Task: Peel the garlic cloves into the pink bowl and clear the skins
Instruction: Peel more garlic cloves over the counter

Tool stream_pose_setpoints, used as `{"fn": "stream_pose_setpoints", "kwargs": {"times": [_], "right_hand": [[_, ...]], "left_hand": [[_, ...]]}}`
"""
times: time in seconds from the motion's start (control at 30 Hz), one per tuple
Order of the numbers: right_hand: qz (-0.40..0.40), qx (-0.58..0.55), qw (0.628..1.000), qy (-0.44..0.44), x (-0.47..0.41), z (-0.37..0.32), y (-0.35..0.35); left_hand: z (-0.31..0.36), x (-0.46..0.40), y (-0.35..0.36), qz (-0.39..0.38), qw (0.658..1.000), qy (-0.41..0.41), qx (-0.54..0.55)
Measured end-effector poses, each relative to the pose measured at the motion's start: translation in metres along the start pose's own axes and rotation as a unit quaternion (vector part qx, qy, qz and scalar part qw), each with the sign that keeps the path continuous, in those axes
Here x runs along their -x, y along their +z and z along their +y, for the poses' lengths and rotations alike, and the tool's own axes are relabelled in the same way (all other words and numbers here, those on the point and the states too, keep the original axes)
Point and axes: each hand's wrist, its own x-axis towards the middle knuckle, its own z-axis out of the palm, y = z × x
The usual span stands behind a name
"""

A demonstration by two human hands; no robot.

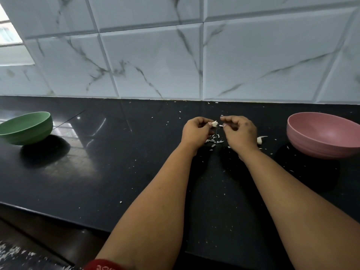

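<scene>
My left hand pinches a white garlic clove at its fingertips, above the black counter. My right hand is just to the right, fingers curled, thumb and forefinger pinching a small piece of skin. A heap of white garlic skins lies on the counter below and between the hands. Another garlic clove lies on the counter right of my right hand. The pink bowl stands at the right; its visible inside shows nothing.
A green bowl stands tilted at the far left of the black counter. Tiny skin flecks are scattered over the counter. A marbled tile wall rises behind. The counter's front edge runs across the lower left.
</scene>
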Motion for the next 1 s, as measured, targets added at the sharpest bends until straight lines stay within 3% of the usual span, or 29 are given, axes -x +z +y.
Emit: {"fn": "stream_pose_setpoints", "kwargs": {"times": [0.3, 0.67, 1.0], "right_hand": [[-0.024, -0.091, 0.994, 0.051, -0.0001, -0.0014, -0.0026], [-0.071, -0.034, 0.996, 0.036, -0.0016, 0.0033, -0.0003], [-0.055, -0.038, 0.997, 0.038, -0.0019, 0.0039, 0.0021]], "left_hand": [[0.0031, 0.0035, -0.0018, -0.028, 1.0, 0.004, 0.0], [0.004, 0.0049, -0.0048, -0.045, 0.999, 0.011, 0.001], [0.0024, 0.003, -0.003, -0.04, 0.999, 0.02, -0.015]]}}
